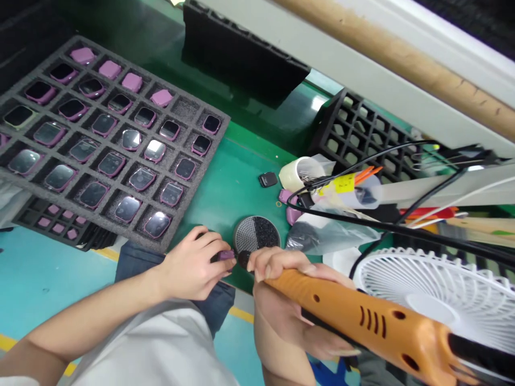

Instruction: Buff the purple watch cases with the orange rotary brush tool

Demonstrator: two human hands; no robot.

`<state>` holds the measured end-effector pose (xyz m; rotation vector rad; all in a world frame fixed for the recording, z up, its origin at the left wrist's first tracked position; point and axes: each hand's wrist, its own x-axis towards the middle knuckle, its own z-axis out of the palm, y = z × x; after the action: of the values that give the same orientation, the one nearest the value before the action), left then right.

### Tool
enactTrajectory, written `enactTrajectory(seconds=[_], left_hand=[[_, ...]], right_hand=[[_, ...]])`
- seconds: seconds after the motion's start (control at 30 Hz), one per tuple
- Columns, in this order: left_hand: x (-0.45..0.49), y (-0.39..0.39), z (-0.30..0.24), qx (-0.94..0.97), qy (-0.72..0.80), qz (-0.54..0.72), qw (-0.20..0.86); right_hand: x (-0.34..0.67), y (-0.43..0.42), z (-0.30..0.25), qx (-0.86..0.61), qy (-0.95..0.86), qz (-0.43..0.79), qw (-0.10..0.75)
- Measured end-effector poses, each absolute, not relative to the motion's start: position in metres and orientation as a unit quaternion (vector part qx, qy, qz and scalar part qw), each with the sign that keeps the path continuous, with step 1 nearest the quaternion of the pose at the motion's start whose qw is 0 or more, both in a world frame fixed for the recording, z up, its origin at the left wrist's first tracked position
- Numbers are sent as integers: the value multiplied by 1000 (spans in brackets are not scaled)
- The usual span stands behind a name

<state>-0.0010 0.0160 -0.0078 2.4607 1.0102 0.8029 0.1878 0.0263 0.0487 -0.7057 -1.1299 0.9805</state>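
Observation:
My left hand (197, 262) is closed around a purple watch case (225, 255), its edge showing between the fingertips. My right hand (281, 306) wraps round an orange electric screwdriver (341, 305), which points left. The screwdriver's black nose (243, 260) is close to the watch case; I cannot tell whether its bit touches it. Just beyond both hands sits a round screw dish (244, 234), half perforated grid and half covered with tiny black screws. Left of my hands, a grey foam tray (161, 244) holds many watches with purple cases, such as a dark-screened one (157, 224).
Past the dish lie a small black watch-like piece (267, 179) and a cream cup (290, 177) of small tools. Black cables (386, 225) cross the right side above a white fan (422, 284). A black compartment tray (333, 118) stands behind.

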Motion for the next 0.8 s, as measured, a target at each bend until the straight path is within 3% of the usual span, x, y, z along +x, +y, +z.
enactTrajectory(seconds=[0.53, 0.8], left_hand=[[1, 15, -11, 868, 363, 283, 188], [-2, 15, -7, 876, 369, 257, 176]], right_hand=[[180, 22, 47, -316, -507, 463, 655], [200, 29, 51, -330, -483, 408, 701]])
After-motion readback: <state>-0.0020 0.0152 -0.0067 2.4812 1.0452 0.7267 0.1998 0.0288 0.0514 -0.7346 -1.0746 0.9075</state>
